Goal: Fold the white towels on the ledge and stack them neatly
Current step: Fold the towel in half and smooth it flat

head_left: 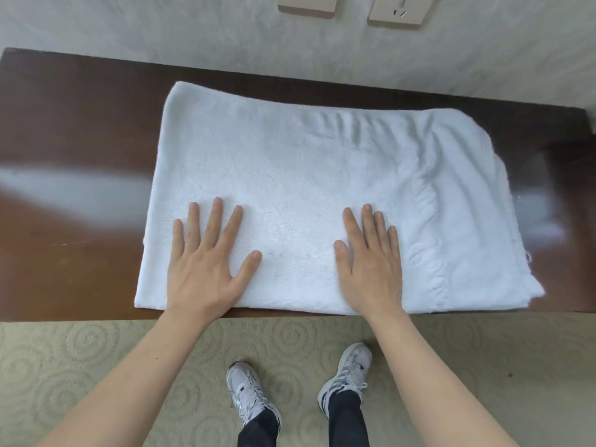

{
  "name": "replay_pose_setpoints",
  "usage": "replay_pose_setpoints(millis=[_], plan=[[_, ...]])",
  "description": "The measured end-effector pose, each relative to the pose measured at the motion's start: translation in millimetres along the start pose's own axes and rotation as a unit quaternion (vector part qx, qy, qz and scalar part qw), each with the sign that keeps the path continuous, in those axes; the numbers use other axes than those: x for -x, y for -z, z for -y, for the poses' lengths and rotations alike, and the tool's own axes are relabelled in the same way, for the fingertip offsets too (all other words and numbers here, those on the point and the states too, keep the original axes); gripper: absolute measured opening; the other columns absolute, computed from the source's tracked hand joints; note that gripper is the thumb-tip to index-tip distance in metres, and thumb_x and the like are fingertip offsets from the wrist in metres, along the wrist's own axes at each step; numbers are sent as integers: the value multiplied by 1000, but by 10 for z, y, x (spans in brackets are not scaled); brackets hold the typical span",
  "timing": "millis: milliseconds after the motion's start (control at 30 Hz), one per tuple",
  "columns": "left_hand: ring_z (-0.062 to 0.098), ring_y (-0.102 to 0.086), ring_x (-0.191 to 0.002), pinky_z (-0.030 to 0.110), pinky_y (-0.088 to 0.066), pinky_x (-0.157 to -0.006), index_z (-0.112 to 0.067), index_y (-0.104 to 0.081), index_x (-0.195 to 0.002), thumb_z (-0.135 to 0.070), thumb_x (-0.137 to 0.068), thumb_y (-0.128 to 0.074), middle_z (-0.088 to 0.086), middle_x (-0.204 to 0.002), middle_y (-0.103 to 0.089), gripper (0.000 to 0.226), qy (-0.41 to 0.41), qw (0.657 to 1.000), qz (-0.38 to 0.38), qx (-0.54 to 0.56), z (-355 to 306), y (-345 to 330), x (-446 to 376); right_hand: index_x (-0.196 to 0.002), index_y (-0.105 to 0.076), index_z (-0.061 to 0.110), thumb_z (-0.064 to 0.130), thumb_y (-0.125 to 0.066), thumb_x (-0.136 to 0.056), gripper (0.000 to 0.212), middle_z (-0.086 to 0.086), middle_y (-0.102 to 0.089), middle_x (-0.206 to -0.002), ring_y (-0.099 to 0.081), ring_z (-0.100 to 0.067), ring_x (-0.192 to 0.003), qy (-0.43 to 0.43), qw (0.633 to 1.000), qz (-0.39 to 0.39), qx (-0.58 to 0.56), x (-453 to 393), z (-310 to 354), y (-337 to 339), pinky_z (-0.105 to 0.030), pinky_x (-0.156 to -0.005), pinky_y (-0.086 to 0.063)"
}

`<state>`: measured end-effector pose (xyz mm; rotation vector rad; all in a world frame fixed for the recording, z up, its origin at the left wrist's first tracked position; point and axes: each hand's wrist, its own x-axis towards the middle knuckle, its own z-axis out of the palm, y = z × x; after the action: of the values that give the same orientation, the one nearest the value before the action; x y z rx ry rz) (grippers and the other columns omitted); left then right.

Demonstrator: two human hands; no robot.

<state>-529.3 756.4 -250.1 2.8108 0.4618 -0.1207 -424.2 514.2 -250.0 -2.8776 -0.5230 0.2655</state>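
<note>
A white towel (309, 175) lies flat on the dark brown wooden ledge (80, 130), folded into a broad rectangle with layered edges showing at its right side. Wrinkles run across its upper middle and down its right part. My left hand (206, 256) rests palm down on the towel's near left area, fingers spread. Palm down as well, my right hand (371, 259) lies on the near middle-right of the towel with its fingers apart. Neither hand grips anything.
The ledge runs along a pale wall with a switch plate (306, 6) and a socket (398, 12). Its front edge (96, 316) meets patterned carpet (80, 350), where my two white sneakers (245, 391) stand. Bare wood shows left and right of the towel.
</note>
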Motion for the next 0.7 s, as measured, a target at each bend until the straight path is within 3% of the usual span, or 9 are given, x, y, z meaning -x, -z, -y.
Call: replay_pose_setpoints(millis=[167,267,333,467,567,700], plan=[[24,11,-155,45,5,-126,-32,-9,-161,-68,-97,-14,0,-169,2,73,-83,995,7,59,-1014,-213,-249,-157,-28,20,38,-22,-106,55,1,-13,-168,-2,-4,-153,-31,975,-50,-216,-39,-99,88,-34,-126,-2],[22,11,-155,43,5,-126,-32,-9,-161,-54,-102,-22,1,-169,3,64,-120,987,8,105,-1606,-319,-491,-153,-39,20,36,-24,-105,52,-8,-25,-165,-12,-23,-155,-39,985,-117,-118,-88,-372,197,-43,-125,-10],[22,11,-155,41,8,-126,-30,-10,-161,-43,-104,-27,1,-169,3,61,-138,983,14,118,-1915,-374,-613,-154,-37,21,37,-25,-106,51,-12,-26,-164,-15,-32,-153,-67,991,-114,-35,-131,-618,243,-50,-123,-15],[22,19,-153,43,12,-124,-31,-5,-161,-43,-106,-18,0,-169,9,58,-124,990,36,52,-2243,-527,-714,-160,-19,31,45,-17,-106,55,-6,-11,-168,-7,-30,-155,-89,995,-41,28,-156,-917,175,-50,-124,-8],[22,20,-153,46,10,-124,-33,-1,-161,-44,-106,-14,-1,-169,11,57,-111,993,35,4,-2271,-605,-730,-160,-16,34,46,-13,-106,55,-2,-8,-169,-4,-26,-155,-71,996,-41,24,-152,-998,136,-47,-125,-4],[23,10,-155,47,3,-126,-33,-8,-161,-44,-106,-20,0,-169,2,57,-109,994,11,4,-2266,-610,-743,-160,-13,35,54,-18,-103,60,-1,-6,-169,-2,-24,-156,-71,996,-41,26,-107,-1195,190,-45,-126,-2]])
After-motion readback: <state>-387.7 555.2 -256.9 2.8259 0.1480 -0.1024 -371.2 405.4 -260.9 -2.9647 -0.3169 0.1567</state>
